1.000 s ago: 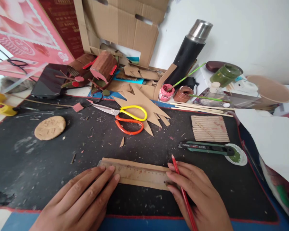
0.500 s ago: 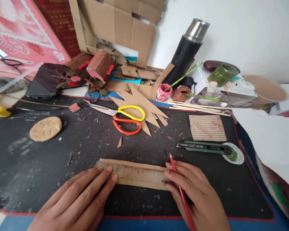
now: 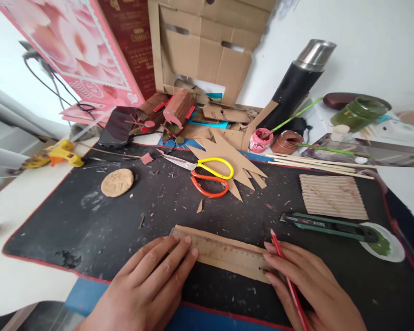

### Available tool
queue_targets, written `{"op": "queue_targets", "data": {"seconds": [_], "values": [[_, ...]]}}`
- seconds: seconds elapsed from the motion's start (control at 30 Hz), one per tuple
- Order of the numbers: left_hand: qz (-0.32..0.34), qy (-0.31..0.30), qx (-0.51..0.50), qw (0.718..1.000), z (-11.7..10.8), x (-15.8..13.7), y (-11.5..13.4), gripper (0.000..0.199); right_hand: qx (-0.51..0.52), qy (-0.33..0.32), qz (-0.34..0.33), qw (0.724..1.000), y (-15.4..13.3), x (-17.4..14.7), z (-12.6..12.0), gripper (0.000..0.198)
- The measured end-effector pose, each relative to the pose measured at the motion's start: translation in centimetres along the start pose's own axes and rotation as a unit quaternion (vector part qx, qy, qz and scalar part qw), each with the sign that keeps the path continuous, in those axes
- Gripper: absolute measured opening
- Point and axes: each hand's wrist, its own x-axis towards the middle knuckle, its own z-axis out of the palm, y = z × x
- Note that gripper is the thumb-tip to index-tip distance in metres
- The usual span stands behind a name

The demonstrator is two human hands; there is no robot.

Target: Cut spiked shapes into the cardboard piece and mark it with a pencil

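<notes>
A clear ruler (image 3: 224,252) lies along a narrow cardboard strip (image 3: 251,274) at the near side of the black mat. My left hand (image 3: 152,276) holds the left end of the ruler down on the strip, its fingers close together and extended. At the other end, the fingertips of my right hand (image 3: 313,280) touch the ruler and strip. A red pencil (image 3: 290,280) is held among the fingers of that hand, its point facing away from me. Part of each end of the ruler is hidden under my fingers.
Scissors (image 3: 210,177) rest on jagged cardboard (image 3: 243,170). A utility knife (image 3: 331,225) touches a lid with green paint (image 3: 382,246), near corrugated cardboard (image 3: 333,195). Further back are paint jars (image 3: 286,142), a thermos (image 3: 293,82) and small brown models (image 3: 179,108). A glue gun (image 3: 64,154) stands left.
The camera view has swung left, so everything appears further right. Both hands, the ruler and the pencil keep about the same places on the mat.
</notes>
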Motion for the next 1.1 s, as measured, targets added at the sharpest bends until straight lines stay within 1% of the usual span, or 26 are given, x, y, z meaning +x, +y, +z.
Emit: {"op": "queue_targets", "data": {"seconds": [0.23,0.33,0.5,0.73,0.9,1.1], "values": [[0.003,0.002,0.002,1.000,0.1,0.2,-0.1,0.042,-0.006,0.002,-0.005,1.000,0.3,-0.5,0.0,0.021],[0.000,-0.008,-0.001,1.000,-0.1,0.5,0.0,0.040,-0.008,-0.003,-0.004,1.000,0.4,-0.5,0.1,0.022],[0.005,0.002,0.005,1.000,-0.1,0.6,0.0,0.042,-0.006,0.001,-0.004,1.000,0.3,0.0,0.0,0.020],[0.004,-0.006,0.016,1.000,0.1,0.3,-0.1,0.043,-0.002,-0.001,-0.005,1.000,0.1,-0.2,0.0,0.021],[0.002,-0.009,0.019,1.000,0.0,0.4,-0.2,0.043,0.013,-0.001,0.030,0.999,-0.3,-0.4,0.1,0.021],[0.002,-0.010,0.002,1.000,0.4,0.2,-0.3,0.047,0.033,-0.001,0.055,0.998,-0.9,-0.2,0.2,0.023]]}}
